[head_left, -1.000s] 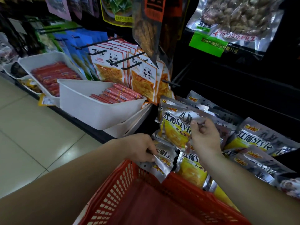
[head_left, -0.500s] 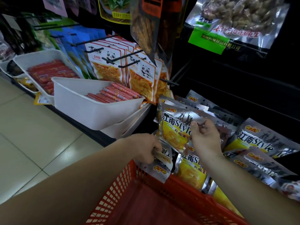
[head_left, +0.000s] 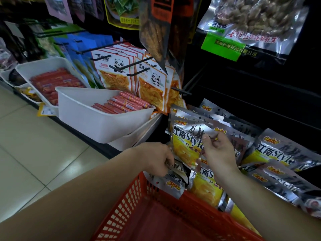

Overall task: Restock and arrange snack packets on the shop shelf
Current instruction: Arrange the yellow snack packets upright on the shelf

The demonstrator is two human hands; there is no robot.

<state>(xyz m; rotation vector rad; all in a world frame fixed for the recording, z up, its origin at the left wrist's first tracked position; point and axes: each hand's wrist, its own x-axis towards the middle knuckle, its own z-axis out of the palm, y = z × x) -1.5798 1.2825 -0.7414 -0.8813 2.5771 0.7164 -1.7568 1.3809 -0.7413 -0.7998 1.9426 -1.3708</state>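
Silver and yellow "Style" snack packets hang in rows low on the black shelf. My right hand [head_left: 218,150] pinches the top edge of the front hanging packet [head_left: 185,145] near its hole. My left hand [head_left: 156,159] grips a silver packet [head_left: 172,183] held upside down just above the rim of the red basket [head_left: 132,202]. More of the same packets [head_left: 274,150] lie overlapping to the right. Another packet [head_left: 205,186] hangs below my right hand.
Two white bins [head_left: 97,122] of red sausage sticks jut out at left. Panda-print packets [head_left: 114,72] hang on black pegs [head_left: 139,64] above them. Larger bags [head_left: 251,25] hang overhead. Tiled floor [head_left: 31,145] lies to the left.
My left hand has moved slightly up and right with its packet, closer to the hanging packets. My right hand stays pinched on the front packet's top edge.
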